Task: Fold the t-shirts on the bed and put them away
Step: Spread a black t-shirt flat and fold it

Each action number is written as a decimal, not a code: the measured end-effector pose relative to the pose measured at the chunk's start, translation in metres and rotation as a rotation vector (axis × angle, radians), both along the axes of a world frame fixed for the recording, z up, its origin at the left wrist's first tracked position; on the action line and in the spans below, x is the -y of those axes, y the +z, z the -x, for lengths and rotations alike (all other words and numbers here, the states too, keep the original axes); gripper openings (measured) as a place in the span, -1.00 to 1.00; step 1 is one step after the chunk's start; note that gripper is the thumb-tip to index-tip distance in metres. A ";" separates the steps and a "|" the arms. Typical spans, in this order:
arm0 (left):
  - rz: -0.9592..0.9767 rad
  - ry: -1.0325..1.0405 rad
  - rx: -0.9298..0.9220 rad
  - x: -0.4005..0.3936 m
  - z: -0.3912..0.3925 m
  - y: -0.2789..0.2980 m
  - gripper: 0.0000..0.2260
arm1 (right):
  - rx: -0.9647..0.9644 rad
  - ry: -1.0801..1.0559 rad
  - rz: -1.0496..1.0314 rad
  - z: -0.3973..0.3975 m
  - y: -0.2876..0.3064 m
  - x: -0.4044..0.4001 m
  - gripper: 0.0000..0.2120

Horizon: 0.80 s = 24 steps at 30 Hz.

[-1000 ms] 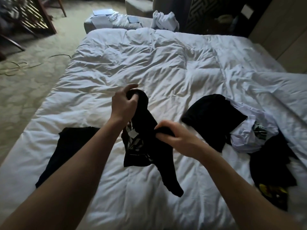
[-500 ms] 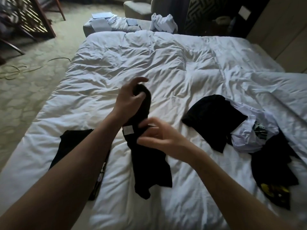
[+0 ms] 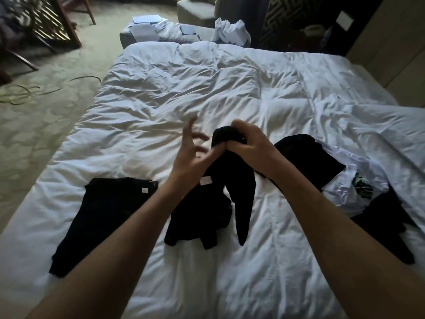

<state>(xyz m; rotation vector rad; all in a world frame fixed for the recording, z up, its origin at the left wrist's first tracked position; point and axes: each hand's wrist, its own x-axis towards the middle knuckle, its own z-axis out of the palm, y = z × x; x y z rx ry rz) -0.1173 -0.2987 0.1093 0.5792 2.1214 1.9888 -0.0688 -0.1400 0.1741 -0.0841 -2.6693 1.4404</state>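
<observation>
Over the middle of the bed [image 3: 207,93], the right hand [image 3: 250,146] had its grip closed on a bunched top edge of a black shirt [image 3: 207,215], fingers curled round the cloth, while the rest of the garment hung down in twisted folds, its lower part pooled on the duvet. The left hand [image 3: 190,155] was just beside the right one with its fingers spread and slightly blurred; its grip was open and held nothing that could be made out. Left of the held shirt, a second black shirt [image 3: 103,217] lay spread flat on the bed, a small pale label showing near its collar. Right of the held shirt sat a heap [image 3: 345,180] of dark and white garments, not yet sorted. Judging by this, the step in hand was getting the shirt untangled and oriented before folding, with most of the task not yet done. The next move probably called for the left hand to find the matching shoulder or collar edge, so that the shirt could be shaken out and laid flat on bare duvet between the flat shirt and the heap.
</observation>
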 end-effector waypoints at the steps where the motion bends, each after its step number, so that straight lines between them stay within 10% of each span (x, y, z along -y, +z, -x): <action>1: 0.050 -0.044 -0.004 0.001 -0.008 -0.013 -0.50 | -0.022 -0.039 0.091 -0.002 0.002 0.001 -0.77; 8: 0.665 0.160 -0.038 0.007 -0.027 -0.065 -0.89 | -0.126 -0.169 0.322 -0.016 0.024 0.011 -0.85; 12: 0.563 0.261 0.105 0.042 -0.027 -0.072 -0.87 | -0.147 -0.321 0.378 -0.041 0.033 -0.005 -0.83; 24: 0.134 -0.310 0.155 0.097 -0.037 0.111 -0.63 | 0.148 -0.150 0.527 -0.130 0.106 -0.013 -0.76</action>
